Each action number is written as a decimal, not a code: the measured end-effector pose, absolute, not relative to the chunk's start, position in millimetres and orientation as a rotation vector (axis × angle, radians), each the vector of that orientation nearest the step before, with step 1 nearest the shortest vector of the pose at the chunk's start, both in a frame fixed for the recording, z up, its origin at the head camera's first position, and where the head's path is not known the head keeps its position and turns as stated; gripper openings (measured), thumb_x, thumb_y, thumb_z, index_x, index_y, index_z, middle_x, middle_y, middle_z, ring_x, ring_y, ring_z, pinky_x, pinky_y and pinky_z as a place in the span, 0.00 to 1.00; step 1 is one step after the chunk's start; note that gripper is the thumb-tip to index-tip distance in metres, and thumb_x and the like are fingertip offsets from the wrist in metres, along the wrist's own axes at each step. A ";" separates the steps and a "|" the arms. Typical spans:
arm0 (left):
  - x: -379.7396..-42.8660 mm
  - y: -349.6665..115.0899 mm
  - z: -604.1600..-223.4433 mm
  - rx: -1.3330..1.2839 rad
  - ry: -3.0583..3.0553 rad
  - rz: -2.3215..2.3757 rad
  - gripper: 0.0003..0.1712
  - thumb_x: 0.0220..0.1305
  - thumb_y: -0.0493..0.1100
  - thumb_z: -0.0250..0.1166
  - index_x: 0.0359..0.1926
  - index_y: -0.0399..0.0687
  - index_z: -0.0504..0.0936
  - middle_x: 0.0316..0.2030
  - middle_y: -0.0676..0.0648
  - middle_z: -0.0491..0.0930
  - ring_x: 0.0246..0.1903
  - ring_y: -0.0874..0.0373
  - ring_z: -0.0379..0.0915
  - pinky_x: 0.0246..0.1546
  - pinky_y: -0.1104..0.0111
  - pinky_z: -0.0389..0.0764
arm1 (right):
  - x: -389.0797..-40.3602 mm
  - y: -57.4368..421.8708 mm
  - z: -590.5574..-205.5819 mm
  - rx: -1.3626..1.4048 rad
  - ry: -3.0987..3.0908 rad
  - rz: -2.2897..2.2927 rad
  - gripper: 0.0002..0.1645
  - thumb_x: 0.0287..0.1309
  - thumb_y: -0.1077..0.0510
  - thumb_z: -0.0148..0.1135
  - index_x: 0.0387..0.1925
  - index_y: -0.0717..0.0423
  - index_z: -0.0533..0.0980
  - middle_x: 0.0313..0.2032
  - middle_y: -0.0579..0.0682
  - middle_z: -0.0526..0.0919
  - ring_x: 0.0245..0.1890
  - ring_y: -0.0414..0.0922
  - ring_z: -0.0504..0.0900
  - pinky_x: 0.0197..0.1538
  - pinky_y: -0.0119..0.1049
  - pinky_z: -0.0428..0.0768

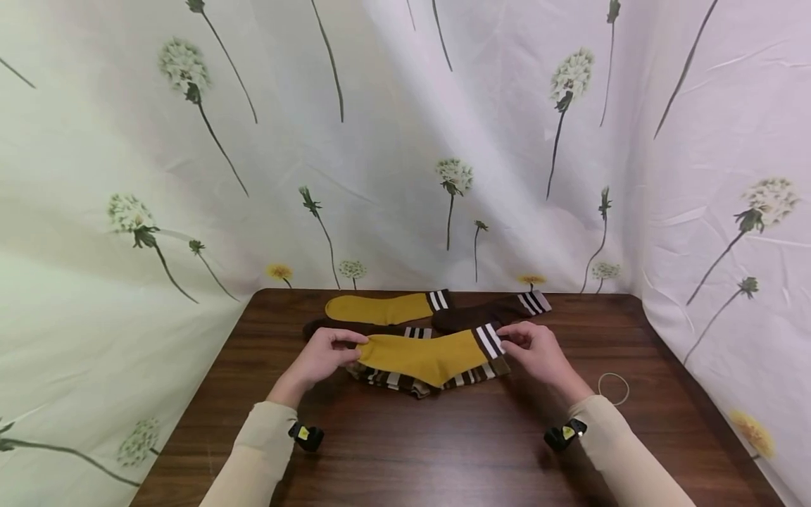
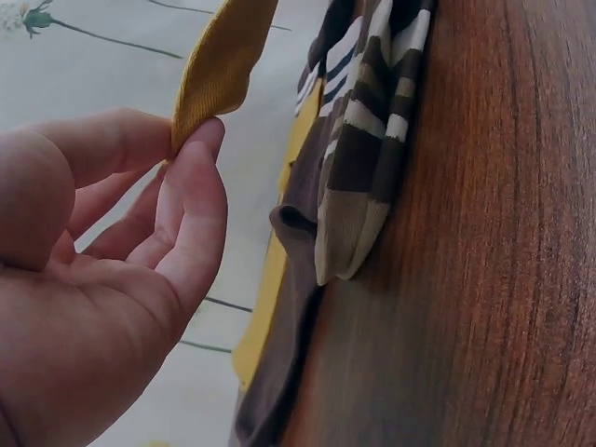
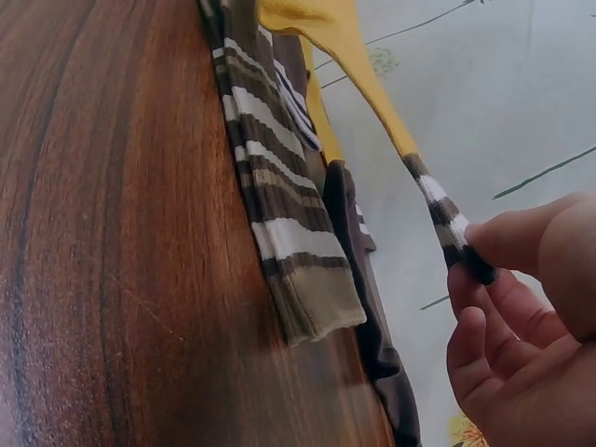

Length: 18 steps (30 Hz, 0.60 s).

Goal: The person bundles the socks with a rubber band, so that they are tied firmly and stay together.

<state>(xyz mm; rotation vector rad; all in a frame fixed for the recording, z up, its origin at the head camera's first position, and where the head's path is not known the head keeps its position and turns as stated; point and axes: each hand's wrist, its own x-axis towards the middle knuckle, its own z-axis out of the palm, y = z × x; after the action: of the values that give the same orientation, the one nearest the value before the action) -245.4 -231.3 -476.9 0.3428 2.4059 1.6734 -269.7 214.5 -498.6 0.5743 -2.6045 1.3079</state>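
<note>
A yellow sock [image 1: 418,356] with a dark, white-striped cuff is stretched sideways between both hands, raised above the table. My left hand [image 1: 326,357] pinches its toe between thumb and fingers, as the left wrist view shows up close. At the other end my right hand [image 1: 537,353] pinches the striped cuff [image 3: 441,209]. Below the raised sock lie brown, white and olive striped socks [image 3: 289,209], partly hidden by it in the head view.
Behind lie another yellow sock [image 1: 380,308], a dark brown sock [image 1: 481,314] at right and another brown sock [image 1: 317,326] at left. A thin elastic band [image 1: 613,389] rests on the wooden table [image 1: 418,451] beside the right forearm. A flower-print cloth [image 1: 393,141] hangs along the back edge.
</note>
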 end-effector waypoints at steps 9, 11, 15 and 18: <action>-245.5 -231.2 -483.5 0.357 2.423 1.631 0.15 0.72 0.30 0.65 0.57 0.30 0.85 0.60 0.29 0.80 0.44 0.43 0.86 0.48 0.50 0.87 | -270.7 216.1 -506.2 0.569 -2.682 1.281 0.10 0.64 0.65 0.72 0.46 0.56 0.87 0.41 0.52 0.89 0.33 0.40 0.82 0.34 0.33 0.81; -245.8 -230.7 -484.8 0.362 2.433 1.615 0.15 0.72 0.29 0.65 0.57 0.30 0.85 0.60 0.29 0.80 0.43 0.43 0.86 0.47 0.51 0.88 | -271.4 216.6 -509.0 0.563 -2.697 1.280 0.10 0.64 0.65 0.72 0.46 0.55 0.88 0.42 0.52 0.89 0.34 0.40 0.82 0.35 0.33 0.81; -246.3 -229.0 -487.1 0.368 2.443 1.591 0.15 0.72 0.30 0.65 0.56 0.30 0.85 0.59 0.29 0.80 0.41 0.42 0.86 0.46 0.50 0.88 | -273.7 218.4 -515.0 0.570 -2.724 1.267 0.10 0.64 0.66 0.72 0.46 0.55 0.88 0.43 0.51 0.89 0.36 0.41 0.82 0.38 0.34 0.81; -246.8 -227.8 -489.4 0.357 2.447 1.583 0.15 0.71 0.31 0.66 0.56 0.31 0.86 0.58 0.30 0.81 0.41 0.44 0.87 0.46 0.50 0.88 | -275.0 219.0 -518.8 0.575 -2.742 1.262 0.10 0.63 0.66 0.72 0.46 0.55 0.87 0.44 0.52 0.89 0.38 0.42 0.84 0.41 0.35 0.82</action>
<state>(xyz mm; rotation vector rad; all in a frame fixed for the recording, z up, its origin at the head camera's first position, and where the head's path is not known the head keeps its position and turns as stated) -246.8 -227.8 -489.4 0.3568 2.4469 1.5826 -275.0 219.0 -518.8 0.5751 -2.7416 1.2617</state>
